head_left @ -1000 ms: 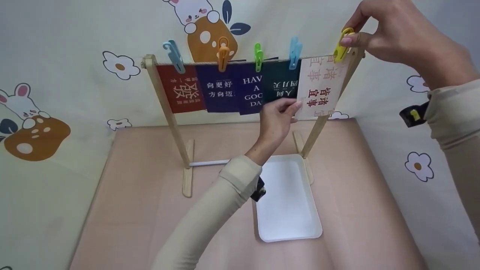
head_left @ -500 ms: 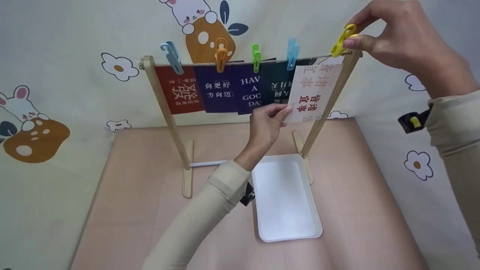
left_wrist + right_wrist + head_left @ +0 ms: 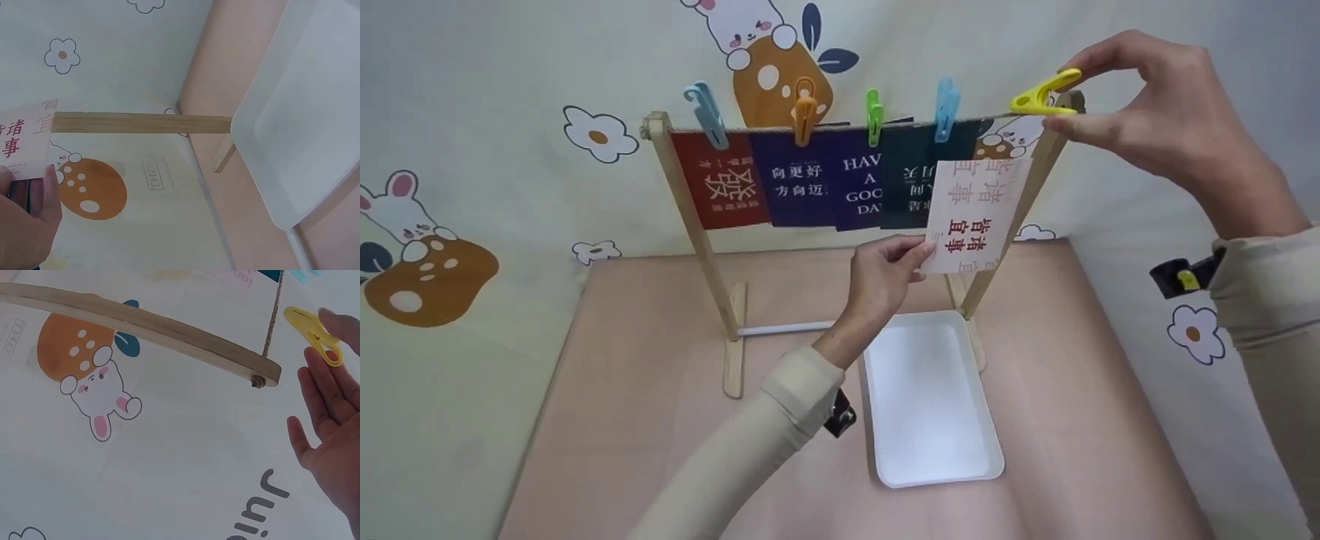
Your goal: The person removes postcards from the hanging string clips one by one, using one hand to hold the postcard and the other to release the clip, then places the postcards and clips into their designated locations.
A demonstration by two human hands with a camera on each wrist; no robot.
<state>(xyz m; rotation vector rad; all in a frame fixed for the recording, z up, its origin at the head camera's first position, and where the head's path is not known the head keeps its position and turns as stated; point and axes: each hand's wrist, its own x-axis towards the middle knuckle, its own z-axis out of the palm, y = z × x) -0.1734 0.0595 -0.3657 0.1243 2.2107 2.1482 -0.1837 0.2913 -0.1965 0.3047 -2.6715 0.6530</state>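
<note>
My left hand (image 3: 879,281) pinches the left edge of a white card with red characters (image 3: 979,217), held below the rope at the right end of the wooden rack (image 3: 690,217). In the left wrist view the same card (image 3: 25,140) stands up from the thumb and fingers. Up at the rack's right post, my right hand (image 3: 1162,112) pinches a yellow clothespin (image 3: 1039,94) between thumb and fingertips. The right wrist view shows that clothespin (image 3: 315,332) beside the rope (image 3: 274,318), apart from the card.
A red card (image 3: 724,180), two dark blue cards (image 3: 802,178) and a dark green card (image 3: 904,169) hang from the rope by blue, orange and green clothespins (image 3: 874,116). On the pink tabletop a white tray (image 3: 930,405) stands under the rack's right side.
The white card has come off the rope and moved down and slightly left with my left hand. The yellow clothespin has left the card and tilted flatter in my right hand.
</note>
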